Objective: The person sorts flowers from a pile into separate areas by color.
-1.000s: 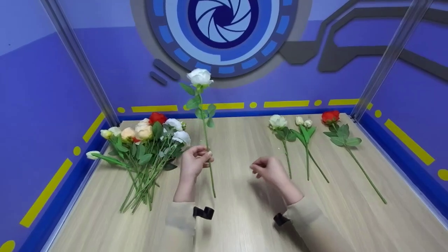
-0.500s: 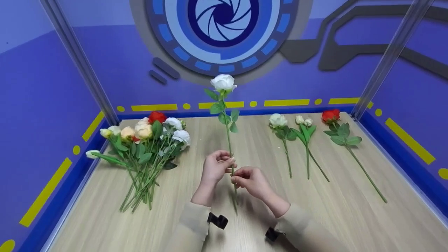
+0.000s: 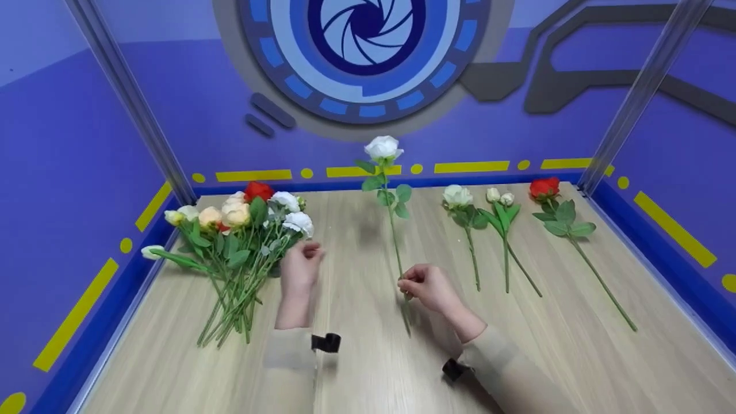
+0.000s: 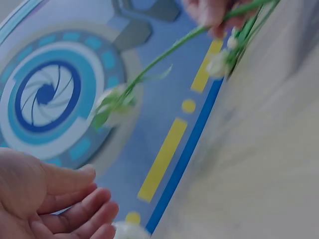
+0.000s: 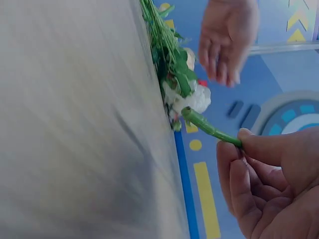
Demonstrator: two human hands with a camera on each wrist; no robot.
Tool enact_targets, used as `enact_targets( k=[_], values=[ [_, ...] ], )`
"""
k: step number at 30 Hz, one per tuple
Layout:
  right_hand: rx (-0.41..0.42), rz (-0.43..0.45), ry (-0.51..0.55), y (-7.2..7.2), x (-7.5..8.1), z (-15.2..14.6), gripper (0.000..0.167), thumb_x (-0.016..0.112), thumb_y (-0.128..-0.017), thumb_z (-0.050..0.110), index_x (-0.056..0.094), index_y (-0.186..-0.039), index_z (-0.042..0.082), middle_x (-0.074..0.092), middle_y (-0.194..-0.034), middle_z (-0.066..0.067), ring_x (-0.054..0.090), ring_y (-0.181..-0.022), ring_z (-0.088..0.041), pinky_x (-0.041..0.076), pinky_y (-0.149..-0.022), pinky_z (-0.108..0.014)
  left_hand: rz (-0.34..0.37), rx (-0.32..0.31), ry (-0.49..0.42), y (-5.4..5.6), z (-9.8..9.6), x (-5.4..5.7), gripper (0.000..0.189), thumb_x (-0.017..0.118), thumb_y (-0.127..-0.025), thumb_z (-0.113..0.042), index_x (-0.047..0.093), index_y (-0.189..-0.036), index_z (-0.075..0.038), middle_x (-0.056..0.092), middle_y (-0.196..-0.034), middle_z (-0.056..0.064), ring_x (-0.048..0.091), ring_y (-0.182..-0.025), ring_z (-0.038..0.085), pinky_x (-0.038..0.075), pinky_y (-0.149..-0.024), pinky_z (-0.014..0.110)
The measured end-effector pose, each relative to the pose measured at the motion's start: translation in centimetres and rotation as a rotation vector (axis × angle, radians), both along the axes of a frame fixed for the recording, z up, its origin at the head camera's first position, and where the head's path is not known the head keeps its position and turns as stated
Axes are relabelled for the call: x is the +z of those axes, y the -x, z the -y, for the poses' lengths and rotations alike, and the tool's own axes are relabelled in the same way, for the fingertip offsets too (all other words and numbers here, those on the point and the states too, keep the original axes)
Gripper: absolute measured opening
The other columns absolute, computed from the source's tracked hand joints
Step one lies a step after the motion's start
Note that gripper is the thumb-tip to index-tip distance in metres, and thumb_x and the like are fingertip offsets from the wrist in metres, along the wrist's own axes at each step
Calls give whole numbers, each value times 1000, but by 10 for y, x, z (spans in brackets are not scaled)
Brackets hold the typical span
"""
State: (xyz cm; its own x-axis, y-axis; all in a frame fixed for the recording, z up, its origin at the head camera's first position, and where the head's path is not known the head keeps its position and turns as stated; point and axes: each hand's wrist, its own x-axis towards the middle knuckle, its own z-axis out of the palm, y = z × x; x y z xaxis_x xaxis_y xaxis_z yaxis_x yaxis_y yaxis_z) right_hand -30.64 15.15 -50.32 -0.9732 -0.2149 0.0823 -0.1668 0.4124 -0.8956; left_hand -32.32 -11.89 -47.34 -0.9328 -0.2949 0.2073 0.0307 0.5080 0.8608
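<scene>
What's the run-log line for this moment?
right hand: pinches white rose by stem | left hand: holds nothing, near flower bunch | bloom: up

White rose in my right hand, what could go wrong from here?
Your right hand pinches the white rose near its lower end, and your left hand holds nothing, so that rose could tip or twist. Your right hand might also nudge the pale rose lying nearby.
</scene>
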Motion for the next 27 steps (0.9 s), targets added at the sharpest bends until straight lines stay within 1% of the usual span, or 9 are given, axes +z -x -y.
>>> enact_targets(
  k=[3, 7, 10, 13, 17, 19, 22, 24, 27],
  values=[
    [-65, 17, -56, 7, 0, -7, 9, 71, -94, 3, 72, -87, -3, 73, -76, -8, 61, -63, -6, 51, -59, -22, 45, 128, 83, 1, 24, -4, 25, 73, -93, -8, 69, -116, 2, 74, -108, 21, 69, -101, 39, 54, -89, 51],
    [-146, 41, -150, 13, -1, -17, 11, 74, -92, 4, 72, -81, 2, 68, -68, -1, 57, -60, -7, 45, -56, -21, 147, 287, 163, 3, 47, -12, 36, 73, -93, -8, 59, -125, -2, 60, -128, 29, 54, -122, 49, 43, -104, 59],
    [-188, 49, -230, 16, -3, -24, 14, 75, -91, 7, 71, -78, 4, 65, -63, 0, 54, -55, -9, 42, -52, -22, 212, 360, 199, 3, 57, -18, 40, 73, -92, -8, 53, -127, -1, 49, -135, 34, 43, -129, 52, 35, -110, 62],
    [-215, 58, -283, 19, -7, -29, 15, 76, -91, 8, 70, -77, 5, 64, -61, 0, 52, -53, -10, 41, -51, -22, 244, 391, 219, 2, 63, -22, 47, 69, -91, -4, 46, -131, 5, 45, -138, 37, 41, -131, 54, 34, -108, 63],
    [-229, 77, -306, 21, -12, -32, 14, 77, -89, 8, 70, -78, 4, 63, -63, 0, 53, -55, -9, 41, -51, -22, 301, 397, 257, 1, 68, -27, 56, 63, -91, -1, 37, -139, 11, 41, -143, 40, 40, -132, 56, 33, -108, 64],
    [-228, 83, -313, 21, -15, -33, 14, 78, -89, 8, 70, -78, 3, 64, -65, -1, 54, -56, -9, 41, -52, -22, 331, 394, 270, 0, 70, -29, 54, 61, -92, -1, 38, -139, 10, 37, -145, 42, 37, -134, 58, 31, -108, 66],
    [-226, 87, -332, 22, -17, -33, 15, 80, -87, 10, 71, -78, 3, 66, -67, -2, 55, -57, -10, 42, -53, -22, 357, 403, 274, -1, 75, -35, 44, 60, -93, -4, 44, -133, 7, 33, -149, 44, 32, -137, 59, 29, -109, 66],
    [-228, 90, -345, 23, -18, -33, 15, 81, -87, 10, 71, -78, 3, 66, -68, -2, 56, -58, -10, 43, -54, -22, 356, 412, 259, -3, 77, -39, 36, 59, -94, -4, 49, -128, 2, 37, -148, 41, 33, -136, 57, 28, -109, 65],
    [-234, 101, -360, 23, -18, -33, 16, 82, -86, 11, 71, -77, 4, 66, -69, -3, 56, -59, -10, 43, -53, -21, 355, 423, 245, -5, 81, -43, 26, 59, -96, -5, 55, -121, -5, 49, -141, 34, 39, -132, 53, 29, -108, 62]
  ],
)
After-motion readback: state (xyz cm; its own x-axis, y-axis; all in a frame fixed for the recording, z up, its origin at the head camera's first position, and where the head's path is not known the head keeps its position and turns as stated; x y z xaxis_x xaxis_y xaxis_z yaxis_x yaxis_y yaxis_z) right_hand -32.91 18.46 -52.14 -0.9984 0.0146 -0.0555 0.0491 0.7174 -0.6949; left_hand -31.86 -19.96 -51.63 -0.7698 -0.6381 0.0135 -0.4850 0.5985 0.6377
